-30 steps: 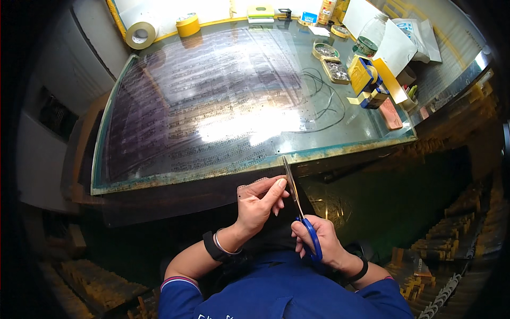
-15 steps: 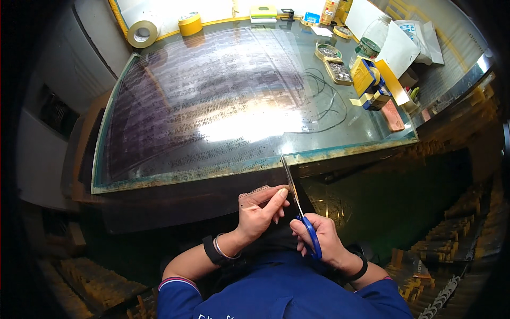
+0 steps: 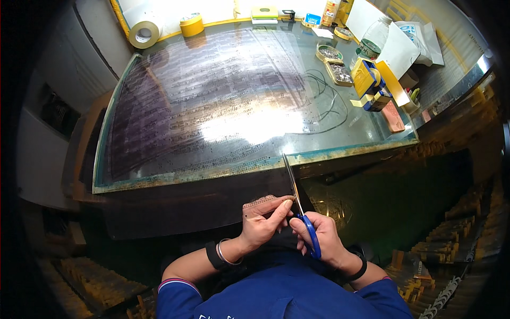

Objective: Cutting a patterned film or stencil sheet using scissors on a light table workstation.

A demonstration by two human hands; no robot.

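A large dark see-through film sheet (image 3: 159, 210), printed with rows of small dark marks, lies over the glass table and hangs past its near edge. My left hand (image 3: 260, 223) pinches this film between thumb and fingers close to its right side. The film passes over the fingers, which show through it. Blue-handled scissors (image 3: 314, 239) are in my right hand (image 3: 323, 236), fingers through the loops. Their long blades point away from me to the table's front edge, just right of my left fingertips. The blades look nearly together along the film's edge.
The glass table (image 3: 366, 139) has a taped teal rim. Tape rolls (image 3: 144, 35) stand at its far left. A yellow-blue tape dispenser (image 3: 366, 80), a pink block (image 3: 392, 117), small tins (image 3: 338, 72) and a clear bottle (image 3: 376, 37) sit at the right. A dark cord curls beside the film.
My left hand has come slightly nearer to me and to the right, still pinching the film. The scissors' blades have swung slightly right, while my right hand has barely moved.
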